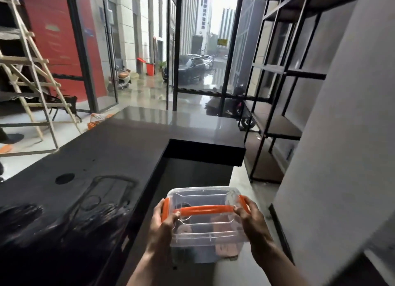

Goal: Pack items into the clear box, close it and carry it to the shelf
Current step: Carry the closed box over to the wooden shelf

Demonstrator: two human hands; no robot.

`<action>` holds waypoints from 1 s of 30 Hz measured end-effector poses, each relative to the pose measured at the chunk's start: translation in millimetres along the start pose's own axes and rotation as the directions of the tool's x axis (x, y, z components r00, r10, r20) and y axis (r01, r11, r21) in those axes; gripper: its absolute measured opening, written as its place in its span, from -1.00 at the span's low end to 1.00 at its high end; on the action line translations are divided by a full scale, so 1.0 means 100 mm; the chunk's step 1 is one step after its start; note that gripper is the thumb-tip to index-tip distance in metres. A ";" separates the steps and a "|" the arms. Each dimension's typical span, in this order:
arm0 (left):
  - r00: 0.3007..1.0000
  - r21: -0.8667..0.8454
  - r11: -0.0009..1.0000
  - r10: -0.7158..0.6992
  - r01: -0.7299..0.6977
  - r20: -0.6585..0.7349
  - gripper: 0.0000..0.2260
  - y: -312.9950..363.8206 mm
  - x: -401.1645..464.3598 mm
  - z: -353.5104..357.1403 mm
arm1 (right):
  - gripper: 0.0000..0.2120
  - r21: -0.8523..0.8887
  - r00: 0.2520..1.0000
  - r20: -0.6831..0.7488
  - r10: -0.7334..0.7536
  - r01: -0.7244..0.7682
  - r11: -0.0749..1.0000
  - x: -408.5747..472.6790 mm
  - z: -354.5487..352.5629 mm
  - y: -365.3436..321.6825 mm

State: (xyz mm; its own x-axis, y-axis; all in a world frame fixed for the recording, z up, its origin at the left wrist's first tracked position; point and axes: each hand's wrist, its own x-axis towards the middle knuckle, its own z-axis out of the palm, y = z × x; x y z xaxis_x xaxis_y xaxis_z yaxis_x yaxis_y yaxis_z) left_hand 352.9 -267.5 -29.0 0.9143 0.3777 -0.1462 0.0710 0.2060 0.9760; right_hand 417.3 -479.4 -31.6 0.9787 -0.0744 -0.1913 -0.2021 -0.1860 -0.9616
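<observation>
The clear box (205, 228) has a clear lid on it, an orange carry handle across the top and orange clips at both ends. I hold it in the air in front of me, off the right edge of the black counter. My left hand (163, 225) grips its left end over the orange clip. My right hand (253, 221) grips its right end. Reddish-brown items show blurred through the walls inside. The black metal shelf (277, 125) with dark boards stands ahead on the right.
An L-shaped black counter (102, 157) runs along my left and across ahead, with a round hole (64, 178) in its top. A grey wall (342, 136) rises close on my right. A wooden ladder (32, 76) stands far left. Glass walls face the street.
</observation>
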 end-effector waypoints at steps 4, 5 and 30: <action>0.997 0.020 1.000 0.005 -0.006 0.071 -0.50 -0.40 0.02 0.49 | -0.50 0.057 0.998 -0.065 0.019 -0.015 0.998 0.11 -0.53 0.43; 0.996 0.026 1.000 0.007 -0.009 0.084 -0.50 -0.53 -0.01 0.61 | -0.51 0.066 0.996 -0.080 0.026 -0.021 0.998 0.15 -0.66 0.57; 0.967 0.034 0.998 0.037 -0.047 0.251 -0.29 -2.19 0.47 3.31 | -0.53 0.178 0.973 -0.228 -0.016 0.058 0.982 1.60 -2.91 2.05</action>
State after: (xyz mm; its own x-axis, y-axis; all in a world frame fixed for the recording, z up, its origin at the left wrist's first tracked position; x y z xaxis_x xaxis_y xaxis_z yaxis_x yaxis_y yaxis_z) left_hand 511.9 -593.4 -196.7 0.9871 0.1462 -0.0652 0.0419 0.1571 0.9867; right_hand 522.1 -814.9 -202.2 0.9478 -0.2931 -0.1257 -0.1353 -0.0127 -0.9907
